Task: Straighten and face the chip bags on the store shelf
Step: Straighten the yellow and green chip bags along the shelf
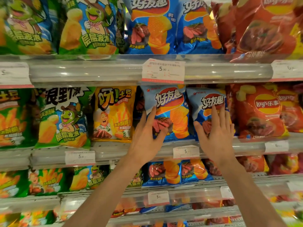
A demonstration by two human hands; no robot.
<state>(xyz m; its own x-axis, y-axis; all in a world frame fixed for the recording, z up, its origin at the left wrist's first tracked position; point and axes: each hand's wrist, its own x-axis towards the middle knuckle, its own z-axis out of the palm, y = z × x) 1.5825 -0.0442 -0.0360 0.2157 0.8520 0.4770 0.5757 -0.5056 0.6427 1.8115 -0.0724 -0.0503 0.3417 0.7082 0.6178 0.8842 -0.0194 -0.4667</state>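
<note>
Directly below the 5.90 price tag, the left blue chip bag and right blue chip bag are standing side by side. The left hand and right hand are pressing one each, fingers straight and gripping nothing. Bags are looking light, slick and crushable, so the side edges are suiting a hold. Stock behind is possibly hiding.

Bright, even store light; glare on shelf rails; edges blurred, bowed.

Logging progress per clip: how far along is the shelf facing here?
Looks done: the yellow bag and green bag left of the hands stand upright, fronts out. In hand: the left hand rests on the left blue bag, the right hand lies flat on the right blue bag. Remaining: the red bag on the top shelf leans.
</note>
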